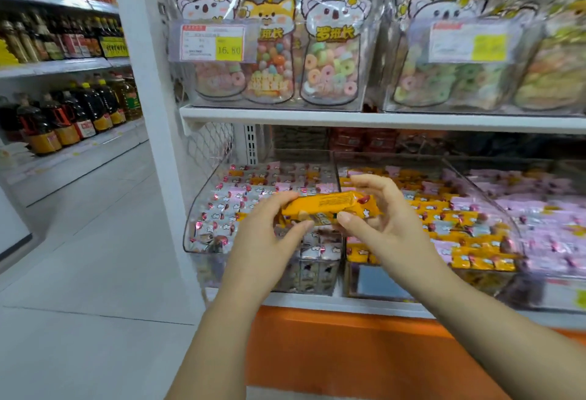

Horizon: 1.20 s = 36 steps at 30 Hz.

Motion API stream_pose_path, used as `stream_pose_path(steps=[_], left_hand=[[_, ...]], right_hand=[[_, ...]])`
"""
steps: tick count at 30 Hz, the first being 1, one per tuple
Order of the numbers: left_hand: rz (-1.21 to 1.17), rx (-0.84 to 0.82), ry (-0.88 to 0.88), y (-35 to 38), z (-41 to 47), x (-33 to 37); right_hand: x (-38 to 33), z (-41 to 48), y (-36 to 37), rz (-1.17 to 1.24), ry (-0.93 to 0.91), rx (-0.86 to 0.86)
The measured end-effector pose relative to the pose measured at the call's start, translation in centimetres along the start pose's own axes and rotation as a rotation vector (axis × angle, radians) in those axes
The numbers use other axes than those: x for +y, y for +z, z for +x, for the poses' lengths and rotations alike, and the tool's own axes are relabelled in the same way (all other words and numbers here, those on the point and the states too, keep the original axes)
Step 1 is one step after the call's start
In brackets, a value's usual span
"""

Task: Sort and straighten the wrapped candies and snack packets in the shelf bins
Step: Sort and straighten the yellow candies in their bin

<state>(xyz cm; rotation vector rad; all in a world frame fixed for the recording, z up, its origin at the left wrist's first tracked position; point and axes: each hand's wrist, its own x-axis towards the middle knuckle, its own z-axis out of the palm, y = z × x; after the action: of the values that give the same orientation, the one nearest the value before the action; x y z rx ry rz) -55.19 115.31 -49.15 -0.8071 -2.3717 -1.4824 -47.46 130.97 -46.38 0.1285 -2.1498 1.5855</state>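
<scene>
Two hands, left hand point(269, 228) and right hand point(380, 218), grip closed on one orange packet point(333, 207) above the silver-candy bin point(203, 209); sorting step. Next, probably, lay it straight in the orange bin point(494, 206) just right.

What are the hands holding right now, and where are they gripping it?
Both hands hold orange candy packets: left hand pinches the left end, right hand the lower right edge.
</scene>
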Motion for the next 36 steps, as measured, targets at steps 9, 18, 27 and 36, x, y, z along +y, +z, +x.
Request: stream_pose_path(steps=[9,18,27,36], left_hand=[[0.057,-0.173,0.114,6.0,0.8,3.3],[0.148,-0.284,0.181,12.1,1.6,5.4],[0.414,-0.456,0.204,15.8,1.3,5.7],[0.512,-0.318,0.222,17.1,1.1,6.8]], right_hand=[[1.2,-1.7,-7.3,-0.149,0.038,0.148],[3.1,-2.9,-15.1,-0.192,0.05,0.338],[4.3,-3.8,-18.6,-0.181,0.036,0.359],[4.6,-4.0,-17.7,-0.333,0.011,0.291]])
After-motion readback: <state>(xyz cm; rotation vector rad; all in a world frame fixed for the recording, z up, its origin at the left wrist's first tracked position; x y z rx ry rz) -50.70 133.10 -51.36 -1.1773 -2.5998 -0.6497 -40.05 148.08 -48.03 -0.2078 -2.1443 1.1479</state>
